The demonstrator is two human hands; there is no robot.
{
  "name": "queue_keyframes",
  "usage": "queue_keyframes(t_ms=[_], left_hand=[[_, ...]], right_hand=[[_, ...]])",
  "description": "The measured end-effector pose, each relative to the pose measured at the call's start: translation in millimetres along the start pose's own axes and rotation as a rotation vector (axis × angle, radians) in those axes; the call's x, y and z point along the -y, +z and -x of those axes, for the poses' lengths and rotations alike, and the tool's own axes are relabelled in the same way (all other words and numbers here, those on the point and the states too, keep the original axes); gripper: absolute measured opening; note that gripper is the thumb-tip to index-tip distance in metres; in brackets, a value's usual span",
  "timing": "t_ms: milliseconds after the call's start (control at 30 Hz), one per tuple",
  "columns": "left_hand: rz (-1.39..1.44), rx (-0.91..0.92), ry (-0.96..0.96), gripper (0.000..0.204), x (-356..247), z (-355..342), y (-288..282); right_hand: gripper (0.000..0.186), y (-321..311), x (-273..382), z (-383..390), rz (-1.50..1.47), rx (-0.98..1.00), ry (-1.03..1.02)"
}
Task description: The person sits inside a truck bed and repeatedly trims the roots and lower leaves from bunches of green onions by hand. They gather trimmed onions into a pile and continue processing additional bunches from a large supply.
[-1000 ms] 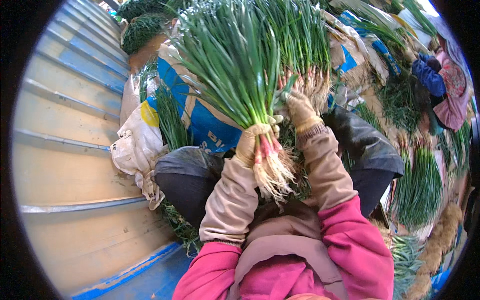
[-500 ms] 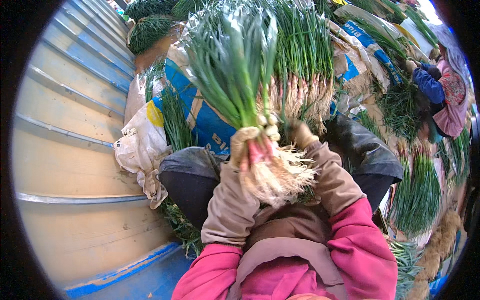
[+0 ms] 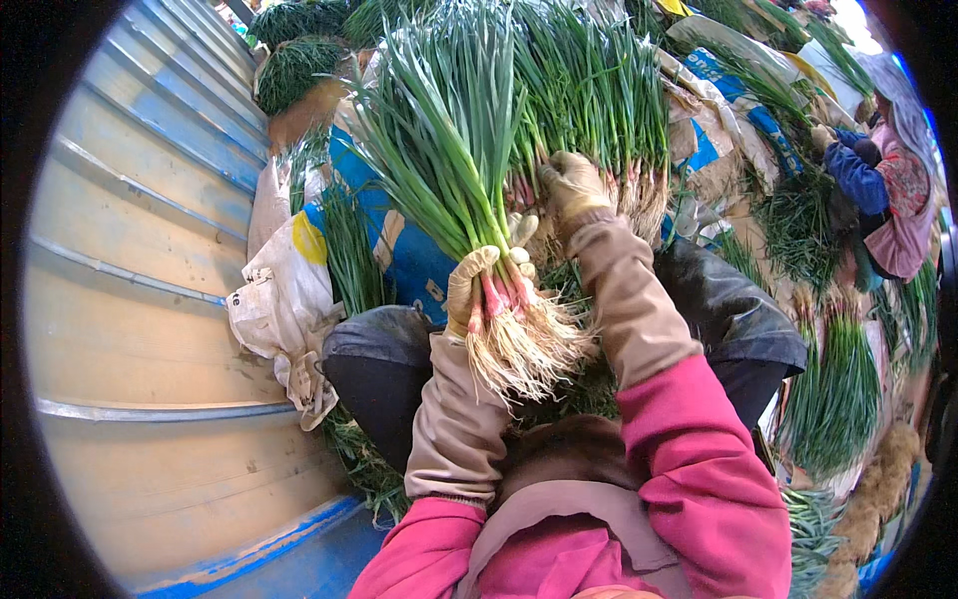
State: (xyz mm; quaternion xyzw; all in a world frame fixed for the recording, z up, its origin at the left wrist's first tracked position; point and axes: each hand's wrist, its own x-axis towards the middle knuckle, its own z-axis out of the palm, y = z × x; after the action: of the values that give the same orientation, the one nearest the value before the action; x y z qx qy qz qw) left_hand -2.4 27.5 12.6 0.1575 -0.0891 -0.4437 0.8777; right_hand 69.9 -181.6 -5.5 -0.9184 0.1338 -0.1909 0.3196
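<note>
My left hand [image 3: 481, 285], in a pale work glove, is closed around a bunch of green onions [image 3: 459, 190]. Their leaves point up and away from me, while pinkish stem ends and stringy pale roots hang below the fist. Farther off and to the right, my right hand [image 3: 574, 185], gloved alike, curls its fingers at the lower stems of a wide pile of green onions [image 3: 624, 110]. It grips stalks there; how many is hidden by the glove. The pile lies with its leaves away from me, roots toward me.
A ribbed metal wall [image 3: 160, 299] rises on the left, beside a white sack [image 3: 284, 319]. Blue-printed sacking [image 3: 409, 265] lies under the pile. At the right are tied green onion bundles [image 3: 833, 389] and another person [image 3: 888, 190] handling greens.
My right hand has moved away from the held bunch, forward to the pile's stems. The bunch in my left hand has come to rest a little left, its leaves no longer blurred.
</note>
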Motion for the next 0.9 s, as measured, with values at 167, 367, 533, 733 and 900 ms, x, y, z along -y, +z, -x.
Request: queue_keyframes(t_ms=[167, 367, 533, 733, 900], left_hand=[[-0.203, -0.144, 0.079, 0.042, 7, 1, 5], [-0.137, -0.179, -0.016, 0.033, 29, -10, -5], [-0.038, -0.291, 0.11, 0.03, 33, 1, 4], [-0.54, -0.258, 0.011, 0.034, 37, -3, -15], [-0.367, -0.239, 0.14, 0.018, 51, -4, -46]], right_hand=[[0.02, -38, 21, 81, -0.165, 0.013, -0.123], [0.021, -34, -6, 157, -0.555, 0.252, -0.108], [0.025, -5, -93, 123, -0.549, 0.344, 0.243], [0.016, -8, 13, 102, -0.589, 0.214, -0.081], [0.008, 16, -13, 113, -1.382, 0.15, 0.554]])
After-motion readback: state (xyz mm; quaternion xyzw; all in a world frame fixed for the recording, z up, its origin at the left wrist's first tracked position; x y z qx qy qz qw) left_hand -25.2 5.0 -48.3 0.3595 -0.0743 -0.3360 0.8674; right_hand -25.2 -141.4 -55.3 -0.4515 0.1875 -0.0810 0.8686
